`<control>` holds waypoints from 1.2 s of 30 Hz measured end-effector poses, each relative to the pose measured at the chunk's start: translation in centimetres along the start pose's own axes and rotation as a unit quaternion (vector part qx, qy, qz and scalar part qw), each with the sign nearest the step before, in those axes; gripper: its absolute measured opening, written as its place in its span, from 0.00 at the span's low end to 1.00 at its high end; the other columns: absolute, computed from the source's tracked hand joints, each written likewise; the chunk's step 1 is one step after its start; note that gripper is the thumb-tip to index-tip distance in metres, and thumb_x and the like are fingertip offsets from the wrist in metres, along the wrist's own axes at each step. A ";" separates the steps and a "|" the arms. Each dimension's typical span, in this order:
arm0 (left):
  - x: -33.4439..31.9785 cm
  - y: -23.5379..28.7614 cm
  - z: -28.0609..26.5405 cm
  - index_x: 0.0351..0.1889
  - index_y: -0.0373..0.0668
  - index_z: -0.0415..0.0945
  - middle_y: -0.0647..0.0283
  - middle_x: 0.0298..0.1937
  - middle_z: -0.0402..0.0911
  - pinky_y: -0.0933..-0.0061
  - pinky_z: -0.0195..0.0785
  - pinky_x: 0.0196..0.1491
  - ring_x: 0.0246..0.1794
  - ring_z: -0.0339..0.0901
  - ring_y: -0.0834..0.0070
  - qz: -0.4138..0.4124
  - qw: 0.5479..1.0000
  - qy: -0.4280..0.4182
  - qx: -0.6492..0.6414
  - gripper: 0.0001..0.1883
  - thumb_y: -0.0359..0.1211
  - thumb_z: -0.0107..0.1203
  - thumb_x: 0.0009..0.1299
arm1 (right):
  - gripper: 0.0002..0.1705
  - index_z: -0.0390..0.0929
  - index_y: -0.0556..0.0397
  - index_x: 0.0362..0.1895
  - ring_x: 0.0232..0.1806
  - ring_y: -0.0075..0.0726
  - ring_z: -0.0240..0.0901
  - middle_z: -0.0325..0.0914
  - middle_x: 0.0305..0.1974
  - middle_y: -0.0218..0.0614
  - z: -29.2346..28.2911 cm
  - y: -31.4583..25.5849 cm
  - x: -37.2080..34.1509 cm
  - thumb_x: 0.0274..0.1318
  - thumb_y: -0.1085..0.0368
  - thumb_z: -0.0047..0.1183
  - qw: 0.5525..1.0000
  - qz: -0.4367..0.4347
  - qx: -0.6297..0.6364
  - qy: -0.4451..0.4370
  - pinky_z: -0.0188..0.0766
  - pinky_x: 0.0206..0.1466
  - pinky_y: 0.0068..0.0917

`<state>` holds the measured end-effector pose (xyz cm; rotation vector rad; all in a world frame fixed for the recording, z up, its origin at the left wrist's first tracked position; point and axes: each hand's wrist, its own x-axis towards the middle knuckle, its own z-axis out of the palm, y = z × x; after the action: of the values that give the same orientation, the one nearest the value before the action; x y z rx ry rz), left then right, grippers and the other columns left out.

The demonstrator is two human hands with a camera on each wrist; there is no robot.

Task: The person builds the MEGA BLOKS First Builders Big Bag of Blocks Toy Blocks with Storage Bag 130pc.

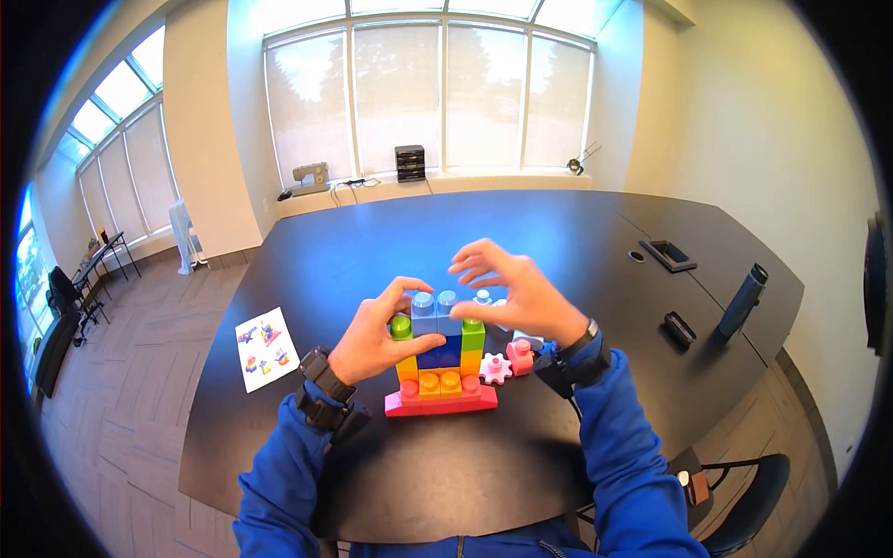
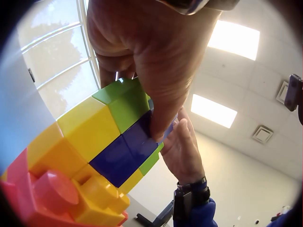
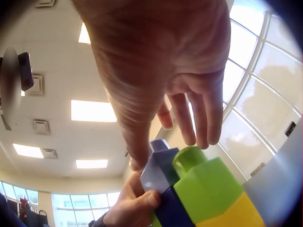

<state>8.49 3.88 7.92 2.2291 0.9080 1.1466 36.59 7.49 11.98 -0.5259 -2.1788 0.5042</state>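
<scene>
A tower of chunky toy building blocks (image 1: 430, 383) stands on a red base on the table. Yellow and orange blocks rise at its sides with green ones above. Between them sits a dark blue block (image 2: 118, 156), topped by a light blue block (image 1: 435, 321) with two studs showing. My left hand (image 1: 377, 337) grips the tower's upper left, thumb across the front near the dark blue block and fingers behind. My right hand (image 1: 526, 299) is at the upper right, fingers spread and raised, thumb tip right at the light blue block's side.
Loose pieces, among them a pink gear (image 1: 495, 368) and a pink block (image 1: 520, 356), lie right of the tower. A picture sheet (image 1: 266, 348) lies left on the black table (image 1: 446, 465). A bottle (image 1: 742, 301) and a dark case (image 1: 680, 329) stand farther right.
</scene>
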 end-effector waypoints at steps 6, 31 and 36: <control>0.0 -0.6 0.1 0.74 0.44 0.73 0.55 0.53 0.94 0.67 0.86 0.57 0.53 0.91 0.71 0.013 1.000 -0.021 0.014 0.41 0.35 0.87 0.67 | 0.25 0.83 0.54 0.60 0.50 0.42 0.92 0.92 0.51 0.45 -3.2 4.6 -1.1 0.70 0.54 0.77 0.991 0.128 -0.039 0.025 0.90 0.56 0.41; -0.3 -3.1 -0.8 0.67 0.38 0.76 0.58 0.54 0.91 0.65 0.85 0.61 0.54 0.86 0.77 -0.027 0.999 -0.030 0.021 0.36 0.35 0.86 0.67 | 0.37 0.88 0.47 0.65 0.61 0.53 0.85 0.90 0.55 0.45 -6.6 11.6 -5.4 0.61 0.39 0.79 0.882 0.387 -0.190 -0.189 0.82 0.64 0.48; -0.1 -2.9 -0.9 0.64 0.36 0.74 0.57 0.55 0.90 0.66 0.85 0.60 0.54 0.85 0.77 -0.032 0.999 -0.010 0.031 0.36 0.33 0.87 0.65 | 0.34 0.86 0.50 0.67 0.44 0.40 0.89 0.91 0.52 0.38 -7.3 12.2 -5.9 0.64 0.46 0.79 0.908 0.312 -0.219 -0.177 0.88 0.42 0.36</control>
<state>6.64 5.86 6.42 2.2393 1.0112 1.0783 48.16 15.77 6.22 -1.5087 -2.4568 0.4599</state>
